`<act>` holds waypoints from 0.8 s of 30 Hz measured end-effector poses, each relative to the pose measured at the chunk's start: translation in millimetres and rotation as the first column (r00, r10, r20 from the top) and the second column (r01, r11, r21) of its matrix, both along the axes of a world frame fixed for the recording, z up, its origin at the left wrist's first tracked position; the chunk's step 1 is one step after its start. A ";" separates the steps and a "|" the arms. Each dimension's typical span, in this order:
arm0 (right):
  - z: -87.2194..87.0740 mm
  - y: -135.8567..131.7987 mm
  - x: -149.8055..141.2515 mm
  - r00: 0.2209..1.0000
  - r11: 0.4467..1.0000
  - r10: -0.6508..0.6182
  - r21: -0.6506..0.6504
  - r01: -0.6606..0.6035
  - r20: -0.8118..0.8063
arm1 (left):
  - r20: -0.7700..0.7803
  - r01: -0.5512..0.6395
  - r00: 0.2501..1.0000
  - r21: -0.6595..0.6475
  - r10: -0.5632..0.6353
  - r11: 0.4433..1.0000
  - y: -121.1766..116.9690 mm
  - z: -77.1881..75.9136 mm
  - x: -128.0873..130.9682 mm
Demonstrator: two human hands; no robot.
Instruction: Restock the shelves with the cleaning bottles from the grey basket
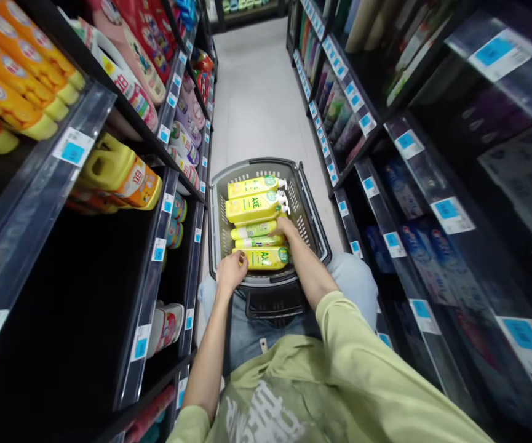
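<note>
A grey shopping basket (218, 237) with slotted walls sits between my knees. Several yellow bottles lie on their sides in it, side by side. The far pump bottle (253, 186) and the AXE pump bottle (253, 208) have white pumps pointing right. Slimmer yellow bottles (251, 231) lie in the middle. Nearest me is an AXE dish soap bottle (266, 258). My left hand (232, 271) has its fingers curled at the left end of this bottle. My right hand (286, 227) closes over the right end of a slim bottle, hiding that end.
Shelves line both sides of a narrow aisle. Orange bottles (11, 67) and a yellow jug (118, 172) stand on the left shelves. Boxes (436, 258) fill part of the right ones. Pale floor (254, 92) runs ahead. The basket's black handle (275, 303) lies near my lap.
</note>
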State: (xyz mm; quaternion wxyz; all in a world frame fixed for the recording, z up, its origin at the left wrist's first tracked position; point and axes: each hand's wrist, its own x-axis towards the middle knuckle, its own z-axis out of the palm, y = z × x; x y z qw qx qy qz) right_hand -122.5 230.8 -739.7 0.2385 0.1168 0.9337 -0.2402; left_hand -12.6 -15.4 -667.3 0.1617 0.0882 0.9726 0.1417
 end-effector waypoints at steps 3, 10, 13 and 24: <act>9.2 -1.7 4.6 0.998 0.998 0.056 0.006 -0.056 -0.005 | 0.025 0.030 0.999 -0.018 -0.030 0.999 0.0 2.1 9.4; 29.8 -5.2 9.0 0.964 0.985 0.152 -0.049 -0.166 -0.219 | -0.027 0.117 0.993 0.182 -0.114 0.976 -6.9 -7.3 -1.0; 29.9 -12.4 8.1 0.930 0.977 0.155 -0.088 -0.195 -0.334 | -0.239 0.177 0.966 0.317 -0.103 0.932 4.3 -8.0 -47.9; 8.6 -94.4 14.8 0.783 0.906 0.066 -0.291 -0.306 -0.618 | -0.237 0.088 0.949 0.831 0.207 0.549 41.9 -14.1 -146.5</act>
